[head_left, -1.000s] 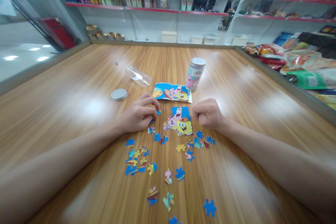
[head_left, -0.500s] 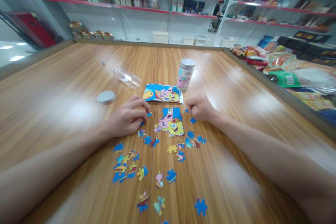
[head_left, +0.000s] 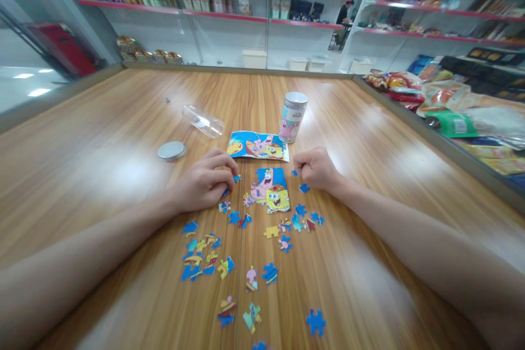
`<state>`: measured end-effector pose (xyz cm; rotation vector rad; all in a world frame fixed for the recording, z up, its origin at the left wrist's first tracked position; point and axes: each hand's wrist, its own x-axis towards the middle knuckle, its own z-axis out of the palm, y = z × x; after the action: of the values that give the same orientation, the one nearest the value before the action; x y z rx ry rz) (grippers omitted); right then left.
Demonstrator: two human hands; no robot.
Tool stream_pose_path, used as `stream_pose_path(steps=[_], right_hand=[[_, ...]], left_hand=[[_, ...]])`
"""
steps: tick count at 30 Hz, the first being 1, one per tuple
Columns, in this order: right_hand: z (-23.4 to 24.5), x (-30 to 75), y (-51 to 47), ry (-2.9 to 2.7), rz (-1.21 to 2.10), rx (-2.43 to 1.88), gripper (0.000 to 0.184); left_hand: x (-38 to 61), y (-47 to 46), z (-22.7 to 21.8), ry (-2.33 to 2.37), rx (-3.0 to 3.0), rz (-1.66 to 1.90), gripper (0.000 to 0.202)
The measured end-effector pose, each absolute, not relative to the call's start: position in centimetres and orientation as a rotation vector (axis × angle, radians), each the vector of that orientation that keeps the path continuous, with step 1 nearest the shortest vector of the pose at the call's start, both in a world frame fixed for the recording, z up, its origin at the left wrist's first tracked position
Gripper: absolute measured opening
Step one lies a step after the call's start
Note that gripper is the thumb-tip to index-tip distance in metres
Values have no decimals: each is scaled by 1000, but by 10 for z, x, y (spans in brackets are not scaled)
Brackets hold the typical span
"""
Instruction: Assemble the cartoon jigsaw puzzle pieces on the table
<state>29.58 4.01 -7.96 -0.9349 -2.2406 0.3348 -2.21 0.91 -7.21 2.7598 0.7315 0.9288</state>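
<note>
The left hand (head_left: 209, 181) curls loosely by a blue piece (head_left: 237, 178), its grip impossible to tell, the right hand (head_left: 316, 169) is clenched, and from the part-built puzzle (head_left: 273, 191) between them loose pieces (head_left: 270, 273) lie at six o'clock, card (head_left: 254, 145) at twelve, can (head_left: 292, 120) at one, wood (head_left: 361, 136) stretching broadly at two.

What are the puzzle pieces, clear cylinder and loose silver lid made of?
Puzzle pieces: probably printed cardboard, looking thin and flat; plastic is possible. Clear cylinder: likely plastic, glossy, see-through with glints. Silver lid: seemingly metal, from its grey sheen.
</note>
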Motion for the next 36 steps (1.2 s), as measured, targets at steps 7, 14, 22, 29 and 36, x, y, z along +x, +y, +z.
stream_pose_path(steps=[7,14,22,29,36], right_hand=[[-77,298,38,-2245,383,-875,16],[-75,300,37,-2272,352,-886,20],[-75,301,37,-2302,335,-884,22],[-75,300,37,-2323,317,-902,18],[-73,299,35,-2343,318,-939,18]], left_hand=[[-20,10,-73,838,2460,1075,26],[-20,15,-73,912,2213,1187,27],[-18,15,-73,892,2152,1195,27],[-18,15,-74,893,2130,1188,28],[-19,15,-74,891,2120,1176,30]])
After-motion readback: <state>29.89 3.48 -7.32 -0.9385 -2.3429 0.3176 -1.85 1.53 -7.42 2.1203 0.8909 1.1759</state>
